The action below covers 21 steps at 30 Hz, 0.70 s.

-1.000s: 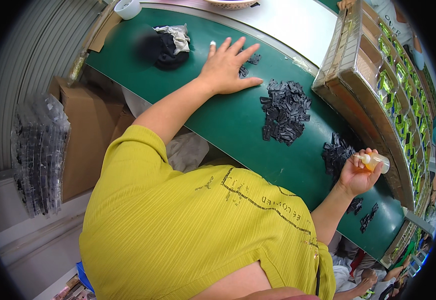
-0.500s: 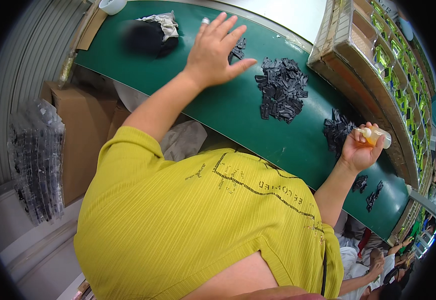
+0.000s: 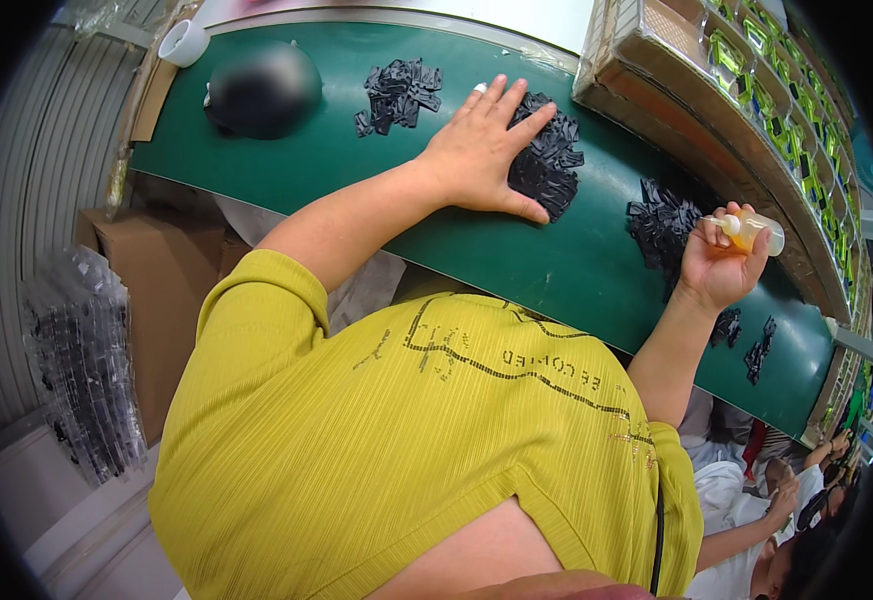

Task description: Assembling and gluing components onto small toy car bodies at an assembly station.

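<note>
While the right hand (image 3: pixel 719 262) had its grip curled round a translucent bottle (image 3: pixel 764 229) showing amber liquid, the left hand (image 3: pixel 482 155) lay spread wide over a pile of black pieces (image 3: pixel 560 150), contact unclear. Bare green worktop (image 3: pixel 587 265) ran from that pile to the near edge; beyond the bottle stood a compartmented rack (image 3: pixel 677 88) holding green-framed items (image 3: pixel 728 53).

Dark block lettering (image 3: pixel 555 369) across yel-green shirt (image 3: pixel 357 470) front, smaller marks (image 3: pixel 447 345) nr it, too blurry to read

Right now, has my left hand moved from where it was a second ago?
Yes: the left hand has moved rightward along the green table, closer to the partitioned rack.
</note>
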{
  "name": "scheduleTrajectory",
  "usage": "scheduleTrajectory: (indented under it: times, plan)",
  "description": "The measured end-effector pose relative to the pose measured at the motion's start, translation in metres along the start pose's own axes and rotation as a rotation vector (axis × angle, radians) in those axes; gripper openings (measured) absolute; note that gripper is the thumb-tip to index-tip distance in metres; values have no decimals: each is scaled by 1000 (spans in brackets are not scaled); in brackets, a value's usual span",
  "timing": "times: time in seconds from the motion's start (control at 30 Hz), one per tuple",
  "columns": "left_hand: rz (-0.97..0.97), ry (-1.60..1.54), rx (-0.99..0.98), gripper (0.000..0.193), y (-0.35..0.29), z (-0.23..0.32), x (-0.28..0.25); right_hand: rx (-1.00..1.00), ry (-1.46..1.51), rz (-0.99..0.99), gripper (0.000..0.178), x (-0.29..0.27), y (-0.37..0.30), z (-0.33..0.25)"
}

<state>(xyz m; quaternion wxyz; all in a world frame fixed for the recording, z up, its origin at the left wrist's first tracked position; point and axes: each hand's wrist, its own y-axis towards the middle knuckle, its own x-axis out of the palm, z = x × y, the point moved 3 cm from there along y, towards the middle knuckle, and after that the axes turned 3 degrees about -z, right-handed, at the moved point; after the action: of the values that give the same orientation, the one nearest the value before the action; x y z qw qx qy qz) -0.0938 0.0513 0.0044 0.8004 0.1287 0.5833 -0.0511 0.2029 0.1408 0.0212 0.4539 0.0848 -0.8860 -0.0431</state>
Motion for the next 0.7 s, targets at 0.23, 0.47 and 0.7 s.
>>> scheduleTrajectory:
  times: [0.23, 0.47, 0.7]
  plan:
    - [30, 2, 48, 102, 19, 13, 14, -13, -4, -34, 40, -7, 4, -8]
    - [432, 40, -373, 48, 1, -57, -30, -6, 3, -31, 39, -7, 4, -8]
    - [65, -137, -744, 37, -1, -99, -44, 39, -28, -43, 37, 3, 3, 7]
